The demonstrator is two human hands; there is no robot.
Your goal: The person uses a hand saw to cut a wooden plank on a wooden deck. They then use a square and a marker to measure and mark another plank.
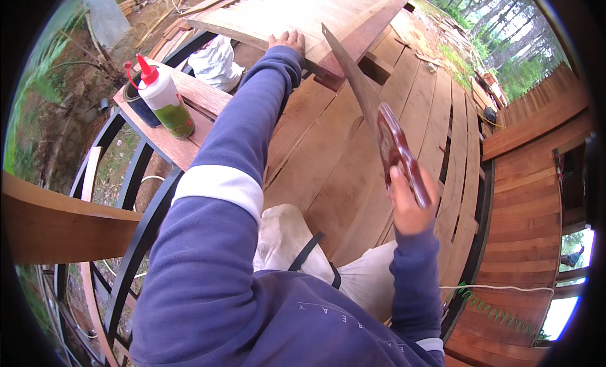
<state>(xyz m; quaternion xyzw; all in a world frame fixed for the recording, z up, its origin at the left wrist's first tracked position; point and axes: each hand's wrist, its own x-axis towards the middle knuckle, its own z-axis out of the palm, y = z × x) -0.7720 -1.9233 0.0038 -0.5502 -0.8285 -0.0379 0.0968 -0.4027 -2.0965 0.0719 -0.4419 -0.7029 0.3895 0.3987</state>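
My right hand (413, 199) is wrapped round the brown wooden handle of a handsaw (360, 83). Its long blade points up and away, with the tip beside the near right edge of a wooden panel (278, 13). Whether the teeth touch the wood I cannot tell. My left hand (288, 41) lies flat on the panel's near edge, fingers spread and holding nothing. Under that edge, a reddish-brown board (360, 42) runs along the panel's right side.
A white glue bottle with red cap (165, 98) and a dark can (140, 105) stand on a plank ledge at left. Behind them lies a white sack (216, 64). Plank flooring (334, 146) with gaps spreads below. A black metal railing (148, 222) curves at left; a wooden wall (514, 240) rises at right.
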